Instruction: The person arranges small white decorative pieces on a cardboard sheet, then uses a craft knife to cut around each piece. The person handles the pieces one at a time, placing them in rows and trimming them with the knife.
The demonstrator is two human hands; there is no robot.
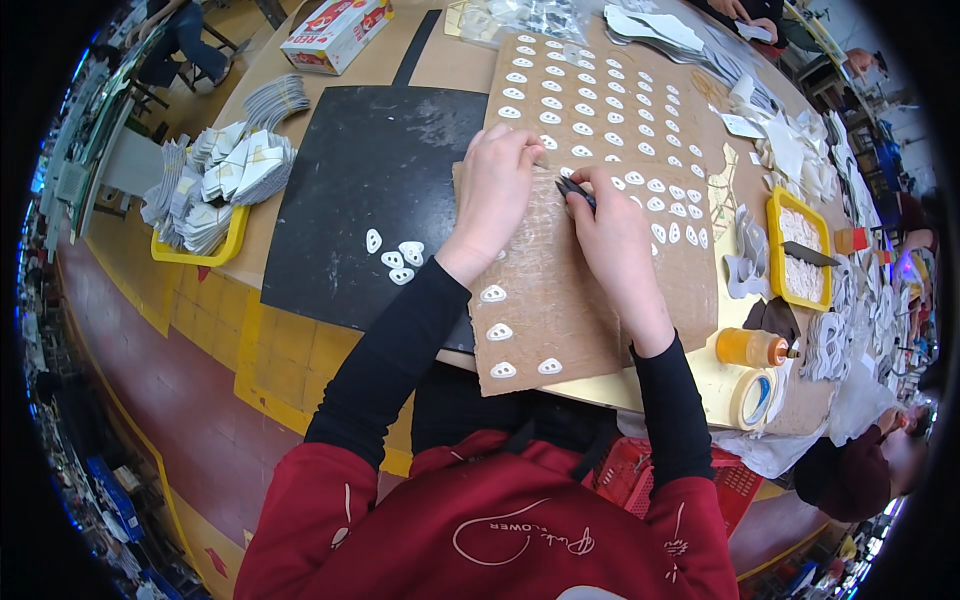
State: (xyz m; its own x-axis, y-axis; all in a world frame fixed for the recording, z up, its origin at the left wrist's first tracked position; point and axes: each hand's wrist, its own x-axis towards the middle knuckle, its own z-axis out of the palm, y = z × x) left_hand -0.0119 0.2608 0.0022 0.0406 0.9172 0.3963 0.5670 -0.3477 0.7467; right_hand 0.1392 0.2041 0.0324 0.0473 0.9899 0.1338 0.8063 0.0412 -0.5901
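My right hand (612, 218) is closed around black tweezers (577, 192), whose tips point up and left just over a sheet of brown cardboard (565, 300). My left hand (498, 185) has its fingers drawn together at the upper left of that sheet; what they pinch, if anything, is hidden. Small white rounded pieces with two dark holes (499, 331) sit in rows along the sheet's left side and at its upper right. A second cardboard sheet (567, 62), bearing rows of the same pieces, lies beyond. Several loose white pieces (392, 259) rest on a black mat (340, 190) at left.
A yellow tray (241, 232) piled with white cut parts stands at the left edge, a box (337, 35) at the back. To the right are a yellow tray with a blade across it (808, 253), a bottle of orange liquid (745, 347) and a tape roll (752, 398).
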